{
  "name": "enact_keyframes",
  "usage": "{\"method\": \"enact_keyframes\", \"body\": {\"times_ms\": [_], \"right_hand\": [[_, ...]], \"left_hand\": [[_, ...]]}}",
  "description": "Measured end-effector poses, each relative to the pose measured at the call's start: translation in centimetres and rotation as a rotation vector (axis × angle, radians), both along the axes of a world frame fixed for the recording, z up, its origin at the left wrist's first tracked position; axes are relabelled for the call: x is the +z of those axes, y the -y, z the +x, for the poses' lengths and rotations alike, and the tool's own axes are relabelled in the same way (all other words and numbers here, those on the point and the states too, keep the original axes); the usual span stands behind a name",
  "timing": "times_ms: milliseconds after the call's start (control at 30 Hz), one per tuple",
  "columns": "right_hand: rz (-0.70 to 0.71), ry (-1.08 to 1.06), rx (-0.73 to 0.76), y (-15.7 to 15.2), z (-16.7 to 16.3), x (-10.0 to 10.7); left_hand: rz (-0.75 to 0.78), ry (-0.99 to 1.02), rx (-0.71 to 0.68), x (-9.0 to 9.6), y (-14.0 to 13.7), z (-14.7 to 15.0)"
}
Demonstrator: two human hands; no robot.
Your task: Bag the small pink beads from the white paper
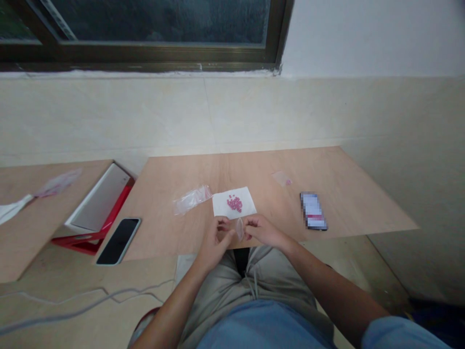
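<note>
The counter (363,208) stretched ahead, white paper (223,206) just beyond my left hand (222,238) and right hand (260,230), which pinched a clear bag (239,228) between them, thin film best handled lightly; ahead, pink beads (235,203) sat on the paper.

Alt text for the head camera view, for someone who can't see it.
A person's right hand holds a small clear bag, left hand at its side, at a wooden table, beside white paper with pink pieces; a dark-screened phone lies left, a lit phone right.
</note>
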State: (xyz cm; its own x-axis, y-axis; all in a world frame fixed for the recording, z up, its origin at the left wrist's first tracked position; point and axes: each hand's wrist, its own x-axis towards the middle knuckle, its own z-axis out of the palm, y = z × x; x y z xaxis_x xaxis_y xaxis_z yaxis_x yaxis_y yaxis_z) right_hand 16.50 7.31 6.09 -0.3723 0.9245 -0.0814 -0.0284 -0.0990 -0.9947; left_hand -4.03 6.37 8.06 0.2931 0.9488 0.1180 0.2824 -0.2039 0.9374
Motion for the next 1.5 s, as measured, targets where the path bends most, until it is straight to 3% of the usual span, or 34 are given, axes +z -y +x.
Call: {"method": "enact_keyframes", "body": {"times_ms": [133,233,467,633,767,833,933,1100,1233,1500], "right_hand": [[-0.028,-0.033,0.054,0.1,0.3,0.4],[-0.025,-0.053,0.079,0.1,0.5,0.5],[-0.066,-0.028,0.022,-0.6,0.9,0.3],[-0.061,-0.096,0.028,-0.6,1.0,1.1],[-0.055,-0.065,-0.068,-1.1,1.3,1.4],[-0.013,0.01,-0.131,-1.5,1.7,1.2],[0.175,0.233,-0.227,-2.2,2.2,0.5],[0.413,0.5,-0.327,-3.7,2.2,-1.2],[0.63,0.64,-0.245,-6.0,1.2,-2.6],[0.697,0.763,-0.093,-10.1,-2.0,-6.4]], "left_hand": [[0.033,-0.025,-0.187,0.2,0.7,0.5],[-0.009,-0.046,-0.223,-0.5,0.7,0.7],[0.009,-0.04,-0.118,-1.5,-0.1,0.6],[-0.048,0.094,-0.082,-1.4,-0.5,0.5],[-0.157,0.207,0.008,-1.6,-1.4,0.2],[-0.208,0.255,0.041,-1.9,-2.0,-0.2],[-0.197,0.266,0.051,-2.4,-3.2,-1.0],[-0.003,-0.069,0.071,-2.6,-5.9,-2.7],[0.186,-0.482,0.005,-1.9,-8.9,-3.8],[0.409,-1.102,-0.26,0.3,-12.9,-2.9]]}}
